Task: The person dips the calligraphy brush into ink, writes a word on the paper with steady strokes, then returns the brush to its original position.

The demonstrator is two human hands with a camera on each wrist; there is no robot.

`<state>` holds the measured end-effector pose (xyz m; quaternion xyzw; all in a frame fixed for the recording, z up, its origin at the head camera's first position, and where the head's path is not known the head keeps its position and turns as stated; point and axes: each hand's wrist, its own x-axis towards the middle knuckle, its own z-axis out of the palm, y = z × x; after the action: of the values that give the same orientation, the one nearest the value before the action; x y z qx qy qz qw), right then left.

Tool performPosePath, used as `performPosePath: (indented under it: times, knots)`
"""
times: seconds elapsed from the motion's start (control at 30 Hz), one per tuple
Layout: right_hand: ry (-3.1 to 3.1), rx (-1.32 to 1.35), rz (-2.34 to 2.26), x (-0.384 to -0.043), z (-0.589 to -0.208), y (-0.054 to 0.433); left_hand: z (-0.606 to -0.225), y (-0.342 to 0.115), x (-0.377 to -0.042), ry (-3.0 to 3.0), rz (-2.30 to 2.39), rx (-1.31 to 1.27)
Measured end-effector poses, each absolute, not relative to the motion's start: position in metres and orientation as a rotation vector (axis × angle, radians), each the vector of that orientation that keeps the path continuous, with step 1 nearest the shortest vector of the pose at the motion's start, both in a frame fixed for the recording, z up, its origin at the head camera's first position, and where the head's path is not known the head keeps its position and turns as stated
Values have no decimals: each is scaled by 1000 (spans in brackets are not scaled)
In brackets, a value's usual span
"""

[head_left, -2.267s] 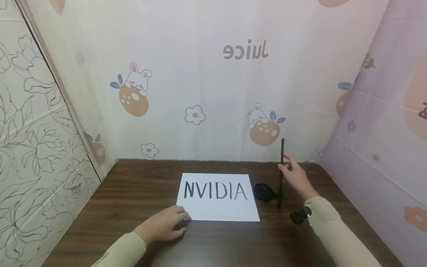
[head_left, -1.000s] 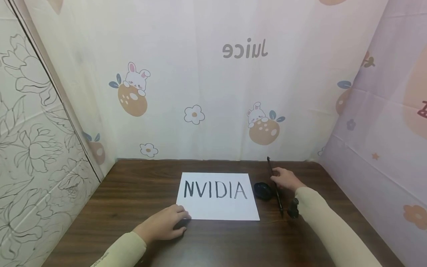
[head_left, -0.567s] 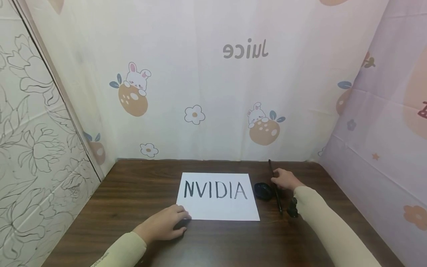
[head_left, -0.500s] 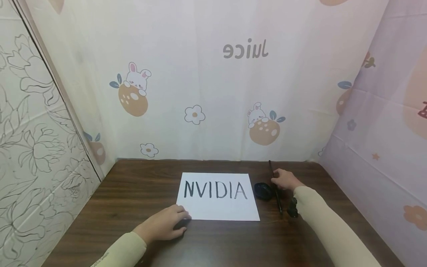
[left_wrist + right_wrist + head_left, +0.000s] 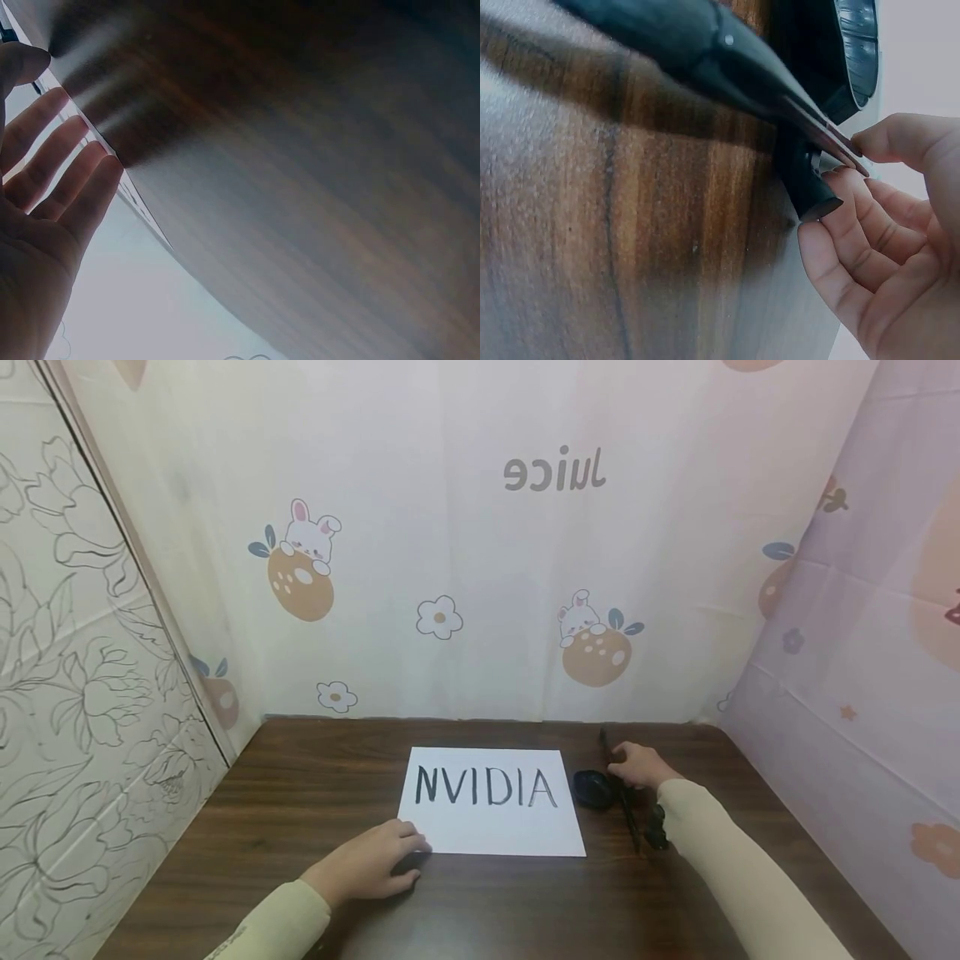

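My right hand (image 5: 643, 766) pinches a long, dark, brush-like pen (image 5: 631, 818) between thumb and fingers, low over the table. The pen slants from the far edge toward the front. In the right wrist view the pen (image 5: 757, 71) crosses over a short black stub (image 5: 806, 180), and my other fingers lie by that stub. A round black dish-like holder (image 5: 592, 789) sits just left of the pen. My left hand (image 5: 367, 864) rests with extended fingers at the lower left corner of a white sheet (image 5: 491, 835) lettered NVIDIA.
The brown wooden table (image 5: 480, 910) runs back to a printed curtain (image 5: 390, 527) with rabbits and flowers. Another curtain (image 5: 847, 635) hangs along the right side, and a flower-patterned panel (image 5: 82, 677) stands on the left. A black wrist device (image 5: 657, 828) is on my right sleeve.
The pen has gone from nearly upright to a low slant beside the holder. My right hand has moved down and left with it. My left hand and the sheet stay put.
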<state>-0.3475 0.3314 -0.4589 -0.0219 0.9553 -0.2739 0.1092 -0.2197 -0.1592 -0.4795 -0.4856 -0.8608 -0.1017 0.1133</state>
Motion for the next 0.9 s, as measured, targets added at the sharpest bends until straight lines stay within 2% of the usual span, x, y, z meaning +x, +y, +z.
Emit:
performPosePath:
  times: [0.9]
  knots:
    - [2863, -97, -811, -337, -452, 330, -478, -158, -224, -2598, -304, -1419]
